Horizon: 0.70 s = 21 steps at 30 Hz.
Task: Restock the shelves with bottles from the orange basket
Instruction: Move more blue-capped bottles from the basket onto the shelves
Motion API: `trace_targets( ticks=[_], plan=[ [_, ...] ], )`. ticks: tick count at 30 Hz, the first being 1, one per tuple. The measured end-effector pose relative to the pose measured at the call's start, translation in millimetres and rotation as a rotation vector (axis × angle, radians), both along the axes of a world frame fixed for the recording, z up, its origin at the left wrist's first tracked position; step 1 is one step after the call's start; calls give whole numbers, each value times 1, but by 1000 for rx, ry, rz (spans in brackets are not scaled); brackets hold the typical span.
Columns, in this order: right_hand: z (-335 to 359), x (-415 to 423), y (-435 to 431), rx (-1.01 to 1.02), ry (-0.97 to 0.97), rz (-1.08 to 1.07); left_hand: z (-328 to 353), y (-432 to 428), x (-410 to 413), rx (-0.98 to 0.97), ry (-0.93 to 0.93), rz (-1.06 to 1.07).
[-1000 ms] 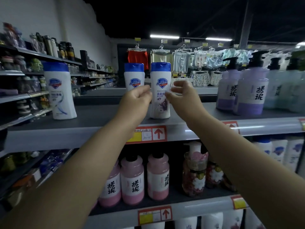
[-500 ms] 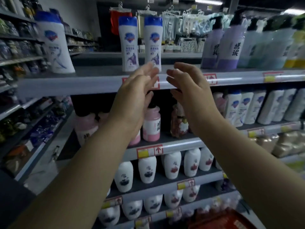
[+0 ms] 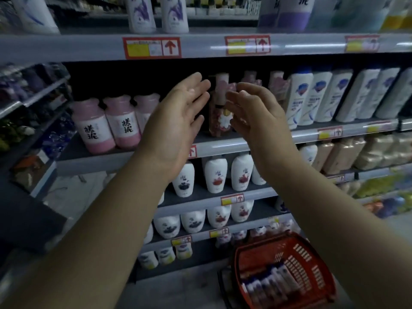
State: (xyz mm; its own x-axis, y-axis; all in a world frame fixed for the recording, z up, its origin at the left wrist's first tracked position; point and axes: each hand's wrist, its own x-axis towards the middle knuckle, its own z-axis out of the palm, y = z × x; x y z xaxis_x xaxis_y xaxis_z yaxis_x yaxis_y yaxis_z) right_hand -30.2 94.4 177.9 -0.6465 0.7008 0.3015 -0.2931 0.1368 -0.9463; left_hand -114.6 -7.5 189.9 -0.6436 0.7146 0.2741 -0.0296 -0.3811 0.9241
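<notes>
Plainly, fingers [image 3: 194,85] on the left hand [image 3: 178,121] and right hand [image 3: 256,121] hang spread and loose, holding nothing. At twelve o'clock two shelved bottles [image 3: 142,16] stand on the top shelf [image 3: 78,46]; at five o'clock the orange basket [image 3: 267,253] holds several spare bottles [image 3: 269,284], so restocking seems partly done.

Bottles [image 3: 270,284] in basket [image 3: 316,259] on floor, below shelves [image 3: 223,46].
</notes>
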Motion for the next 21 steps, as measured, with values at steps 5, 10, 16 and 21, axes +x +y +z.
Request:
trace_targets(
  ticks=[5,10,16,21],
  plan=[
    [-32,33,45,-46,-61,36,-34,49,34,-43,-85,18],
    [-86,69,104,-96,-194,75,-87,106,70,-120,-190,80],
    [-172,96,156,-230,-346,73,-170,163,95,-247,-345,96],
    [-264,101,189,-343,-448,57,-256,207,95,-358,-460,112]
  ],
)
